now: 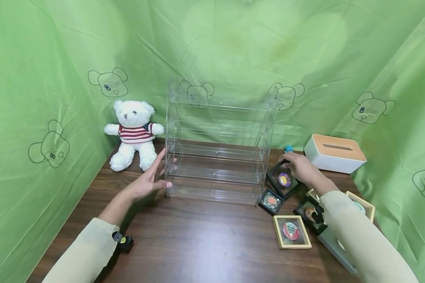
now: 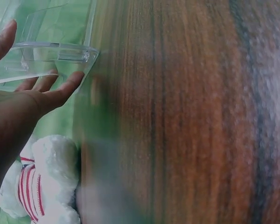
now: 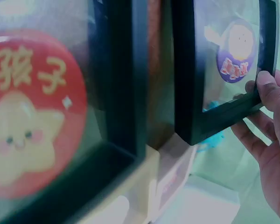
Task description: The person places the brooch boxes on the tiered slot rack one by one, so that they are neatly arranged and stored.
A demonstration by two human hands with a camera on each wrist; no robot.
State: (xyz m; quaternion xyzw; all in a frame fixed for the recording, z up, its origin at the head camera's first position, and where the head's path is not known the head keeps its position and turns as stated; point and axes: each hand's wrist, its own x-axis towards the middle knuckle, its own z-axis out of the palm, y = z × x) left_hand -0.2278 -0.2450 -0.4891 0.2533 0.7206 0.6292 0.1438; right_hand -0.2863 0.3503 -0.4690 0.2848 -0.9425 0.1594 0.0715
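Pinched in the right hand (image 1: pixel 302 168): a black display frame (image 1: pixel 276 179), round purple badge (image 1: pixel 284 179) inside — the left hand (image 1: pixel 148 182), fingers spread, touches the clear tiered rack (image 1: pixel 216 152).

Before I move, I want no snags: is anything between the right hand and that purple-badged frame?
Nothing visible: the right hand grips the purple-badged frame by its edge. A smaller black frame lies on its near side, not in between.

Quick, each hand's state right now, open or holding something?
Left hand: open, touching the clear rack.
Right hand: closed, holding a black frame.
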